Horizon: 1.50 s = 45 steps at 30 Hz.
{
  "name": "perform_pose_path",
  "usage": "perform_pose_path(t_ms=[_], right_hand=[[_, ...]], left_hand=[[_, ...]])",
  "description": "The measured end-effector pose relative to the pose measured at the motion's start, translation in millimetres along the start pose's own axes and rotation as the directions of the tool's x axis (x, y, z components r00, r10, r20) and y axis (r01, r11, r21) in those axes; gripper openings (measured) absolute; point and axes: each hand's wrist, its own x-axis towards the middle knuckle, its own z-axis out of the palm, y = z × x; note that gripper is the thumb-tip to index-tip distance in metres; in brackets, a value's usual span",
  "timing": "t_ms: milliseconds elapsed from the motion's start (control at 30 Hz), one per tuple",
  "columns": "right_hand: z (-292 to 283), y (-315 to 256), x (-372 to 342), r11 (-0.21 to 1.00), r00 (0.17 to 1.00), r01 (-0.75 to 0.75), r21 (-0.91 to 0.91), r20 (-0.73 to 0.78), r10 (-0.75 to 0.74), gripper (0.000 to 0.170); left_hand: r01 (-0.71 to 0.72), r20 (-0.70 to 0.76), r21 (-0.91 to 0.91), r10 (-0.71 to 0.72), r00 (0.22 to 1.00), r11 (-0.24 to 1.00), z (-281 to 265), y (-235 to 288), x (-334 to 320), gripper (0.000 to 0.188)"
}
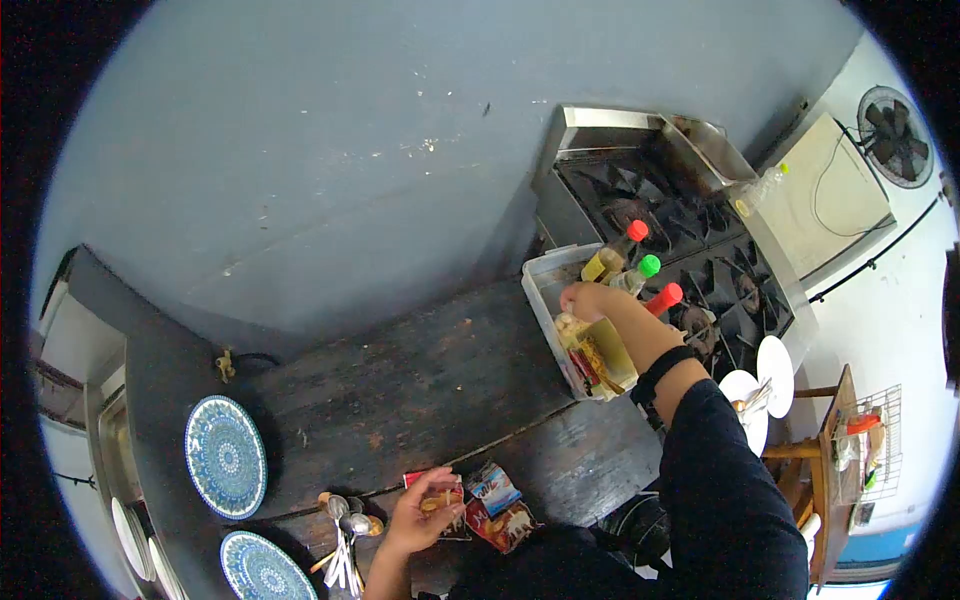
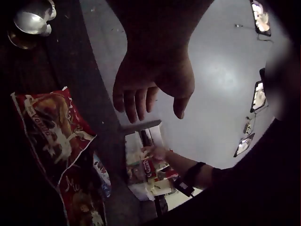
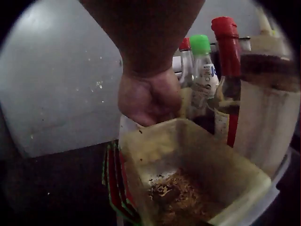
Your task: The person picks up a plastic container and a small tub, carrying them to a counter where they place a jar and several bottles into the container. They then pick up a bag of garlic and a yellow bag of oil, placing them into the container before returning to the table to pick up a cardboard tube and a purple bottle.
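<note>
My right hand [image 1: 594, 300] reaches down into a pale plastic bin [image 1: 541, 310], its fingers hidden behind a yellowish tub [image 3: 207, 146] with dry brown bits at the bottom; I cannot tell what they hold. Bottles stand beside that hand in the bin, one with a green cap [image 1: 649, 266], others with red caps [image 1: 637, 231]. My left hand [image 1: 418, 518] hovers palm down with loosely bent fingers, nothing in them, over small packets. A red packet [image 1: 505, 527] and a blue-and-white packet [image 1: 493, 489] lie near its fingertips. Another red packet [image 2: 51, 125] shows in the left wrist view.
Spoons [image 1: 343, 540] lie left of my left hand on the dark wooden table [image 1: 400, 370]. Two blue patterned plates [image 1: 226, 457] are at the left. Past the bin is a black gas stove [image 1: 690, 235] with a metal pan [image 1: 708, 150]. White plates [image 1: 775, 375] are at the right.
</note>
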Motion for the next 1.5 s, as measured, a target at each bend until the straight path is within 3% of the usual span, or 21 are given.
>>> perform_pose_path(t_ms=[100, 200, 300, 400, 500, 533, 567, 633, 667, 767, 833, 900, 1033, 1100, 1167, 1233, 1300, 1367, 1400, 1500], right_hand=[[1.5, -5.3, -2.6, 0.994, 0.992, -0.110, -0.012, 0.057, 0.110, 0.038], [0.4, -17.9, -10.2, 0.990, 0.995, -0.077, -0.122, -0.079, 0.068, 0.050], [-11.2, -39.7, -31.7, 0.976, 0.981, -0.136, -0.169, -0.162, 0.109, 0.049], [-13.5, -58.5, -55.9, 0.979, 0.862, -0.180, -0.093, -0.495, 0.111, 0.045], [-31.1, -77.9, -86.8, 0.997, 0.803, -0.043, -0.060, -0.596, -0.001, 0.049], [-32.1, -90.0, -106.5, 0.993, 0.670, 0.049, -0.106, -0.734, -0.111, 0.041], [-37.0, -109.2, -134.5, 0.989, 0.642, 0.140, -0.045, -0.757, -0.125, 0.038], [-43.1, -144.7, -187.2, 0.944, 0.581, 0.326, 0.058, -0.800, -0.151, 0.032], [-33.4, -155.6, -204.6, 0.915, 0.450, 0.403, 0.019, -0.875, -0.180, 0.027], [-2.4, -184.2, -261.9, 0.883, 0.390, 0.465, -0.056, -0.883, -0.261, 0.024], [33.5, -198.1, -282.0, 0.853, 0.367, 0.522, -0.021, -0.897, -0.246, 0.019], [68.5, -223.6, -307.3, 0.828, 0.384, 0.561, 0.017, -0.891, -0.242, 0.014], [141.1, -262.6, -330.5, 0.793, 0.580, 0.592, 0.145, -0.759, -0.295, 0.008], [189.8, -265.5, -324.7, 0.744, 0.635, 0.628, 0.226, -0.701, -0.323, 0.007], [235.4, -266.3, -323.8, 0.696, 0.806, 0.567, 0.441, -0.471, -0.358, 0.005], [257.9, -277.8, -328.8, 0.794, 0.876, 0.482, 0.371, -0.206, -0.436, 0.007], [285.1, -283.0, -315.4, 0.798, 0.906, 0.385, 0.463, -0.026, -0.422, 0.010], [315.5, -300.6, -293.7, 0.745, 0.945, 0.105, 0.658, 0.166, -0.281, 0.017], [320.7, -317.8, -288.3, 0.770, 0.921, 0.076, 0.633, 0.252, -0.298, 0.018], [354.5, -382.7, -259.9, 0.873, 0.856, 0.125, 0.472, 0.393, -0.335, 0.016]], left_hand=[[-0.005, -0.012, 0.014, 0.005, 1.000, 1.000, 1.4, 6.0, -3.5, 0.052], [-0.080, 0.007, 0.114, 0.080, 0.997, 0.990, 2.9, 11.2, -6.8, 0.051], [-0.191, -0.005, 0.161, 0.194, 0.981, 0.968, 9.1, 10.2, -13.8, 0.050], [-0.109, -0.022, 0.120, 0.112, 0.993, 0.987, 18.3, 11.8, -30.1, 0.045], [-0.169, -0.039, 0.184, 0.179, 0.983, 0.968, 25.2, 5.9, -50.8, 0.045], [-0.135, -0.050, 0.191, 0.147, 0.988, 0.972, 27.9, 12.6, -61.4, 0.044], [-0.189, -0.087, 0.114, 0.199, 0.976, 0.975, 29.3, -0.1, -69.1, 0.044], [-0.191, -0.133, 0.133, 0.208, 0.969, 0.973, 35.2, 10.1, -93.2, 0.042], [-0.199, -0.144, 0.156, 0.222, 0.964, 0.968, 34.0, 3.4, -103.9, 0.041], [-0.243, -0.203, 0.123, 0.265, 0.943, 0.962, 39.8, 3.3, -145.6, 0.039], [-0.250, -0.224, 0.200, 0.292, 0.930, 0.948, 43.7, 1.1, -177.5, 0.035], [-0.217, -0.278, 0.197, 0.267, 0.923, 0.956, 43.8, -16.2, -213.1, 0.032], [-0.041, -0.355, 0.382, 0.187, 0.916, 0.923, 48.6, -38.1, -287.9, 0.017], [0.104, -0.428, 0.476, 0.127, 0.895, 0.873, 45.1, -38.6, -329.6, 0.013], [0.245, -0.510, 0.497, 0.052, 0.859, 0.833, 40.4, -52.1, -377.1, 0.011], [0.358, -0.590, 0.464, -0.019, 0.807, 0.811, 29.0, -88.8, -420.1, 0.012], [0.509, -0.710, 0.319, -0.154, 0.687, 0.799, 23.2, -133.7, -467.0, 0.023], [0.692, -0.797, 0.178, -0.311, 0.519, 0.699, 28.8, -158.7, -516.1, 0.031], [0.689, -0.823, 0.003, -0.390, 0.413, 0.725, 32.6, -185.8, -542.8, 0.045], [0.686, -0.843, -0.336, -0.530, 0.086, 0.645, 57.5, -251.9, -619.0, 0.053]])
